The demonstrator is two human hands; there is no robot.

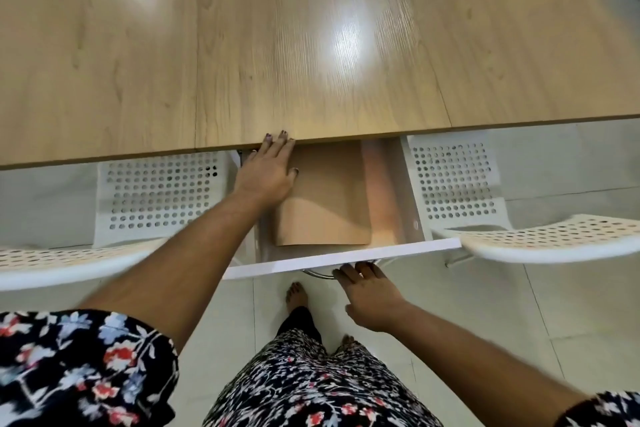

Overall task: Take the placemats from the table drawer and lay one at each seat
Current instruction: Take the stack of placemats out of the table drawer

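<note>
The white table drawer [346,257] stands pulled out from under the wooden table [277,45]. Inside lies a stack of tan placemats [329,198], its far end hidden under the tabletop. My left hand [268,170] reaches into the drawer's left side, fingers spread flat over the stack's left edge, fingertips at the table's rim. My right hand [369,298] is below the drawer front, fingers curled at the metal handle [317,273].
Two white perforated chairs flank the drawer, one at the left [156,198] and one at the right [457,180], seats tucked toward the table. My bare feet [297,295] stand on pale floor tiles below the drawer.
</note>
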